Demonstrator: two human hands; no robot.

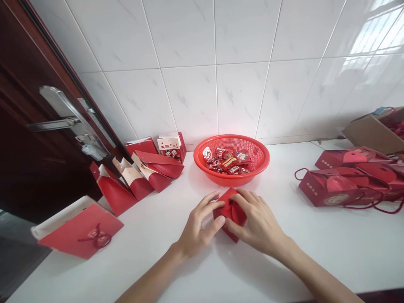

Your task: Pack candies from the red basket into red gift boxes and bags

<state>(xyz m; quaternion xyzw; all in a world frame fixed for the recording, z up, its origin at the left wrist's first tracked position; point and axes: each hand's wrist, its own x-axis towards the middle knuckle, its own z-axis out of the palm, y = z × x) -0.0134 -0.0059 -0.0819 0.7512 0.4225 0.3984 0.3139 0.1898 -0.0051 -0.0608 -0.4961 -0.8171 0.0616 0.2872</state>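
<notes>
In the head view a small red paper gift box (235, 212) sits on the white table in front of me, its top flaps folded inward. My left hand (199, 227) holds it from the left, the thumb and fingers bent onto the flaps. From the right, my right hand (259, 219) curls over the top, fingertips and thumb pressing at the flaps. What lies inside the box is hidden. Just beyond it stands a red plastic basket (232, 180) with several wrapped candies (230, 162) in it.
Several open red gift boxes (148, 181) stand at the left, with a red gift bag (85, 231) nearer me. Several closed red boxes with cord handles (334, 187) lie at the right, by a cardboard box (362, 132). A tiled wall (189, 92) backs the table; a dark door (25, 84) is at left.
</notes>
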